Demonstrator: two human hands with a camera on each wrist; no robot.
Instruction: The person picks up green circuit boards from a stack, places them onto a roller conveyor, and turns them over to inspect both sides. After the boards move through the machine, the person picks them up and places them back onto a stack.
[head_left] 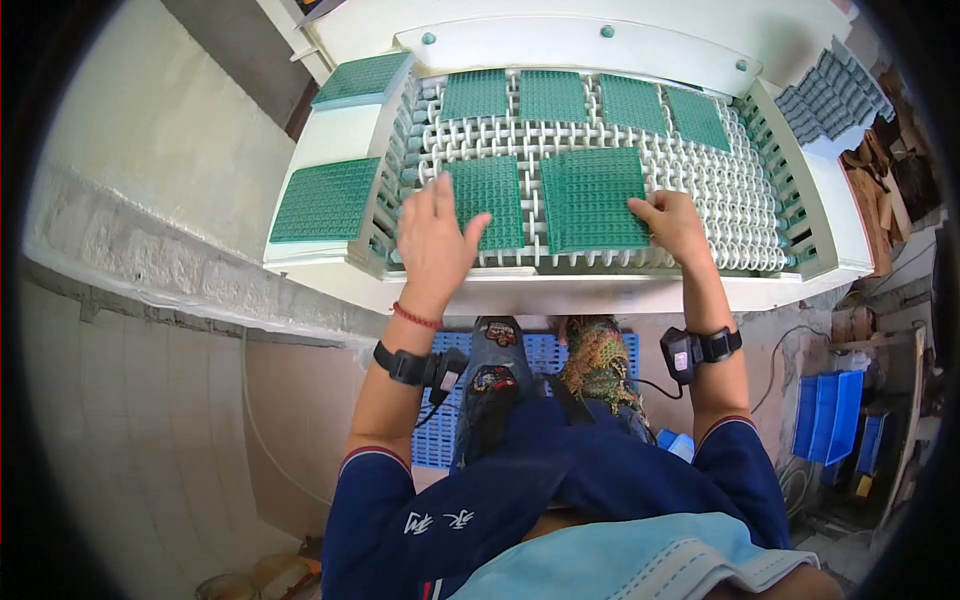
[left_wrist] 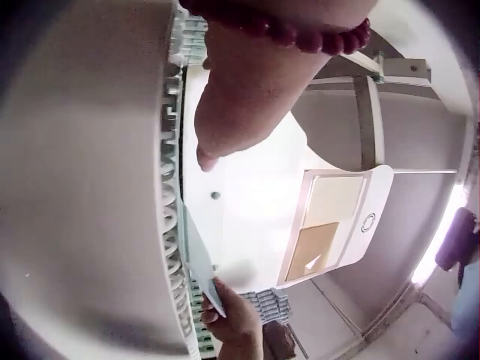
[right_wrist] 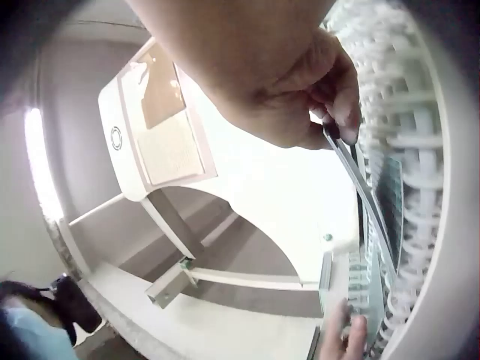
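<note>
My right hand [head_left: 675, 225] pinches the right edge of a green square panel with a raised grid pattern [head_left: 595, 200], thumb and fingertips at its corner side. In the right wrist view the panel [right_wrist: 369, 199] shows edge-on, tilted up from the rollers, with a darker layer close behind it. My left hand [head_left: 437, 235], fingers straight and thumb spread, hovers over the left edge of another green panel [head_left: 492, 205] and hides part of it. Both panels are over the white roller bed [head_left: 690, 180] of a machine. Several more green panels [head_left: 552, 95] lie in a row farther back.
On the machine's left ledge are a green panel [head_left: 325, 203] and a stack of panels [head_left: 362, 80]. Grey ridged pieces [head_left: 835, 90] are piled at the back right. The machine's white front rail [head_left: 590, 295] runs before my body. Blue bins [head_left: 828, 415] stand low on the right.
</note>
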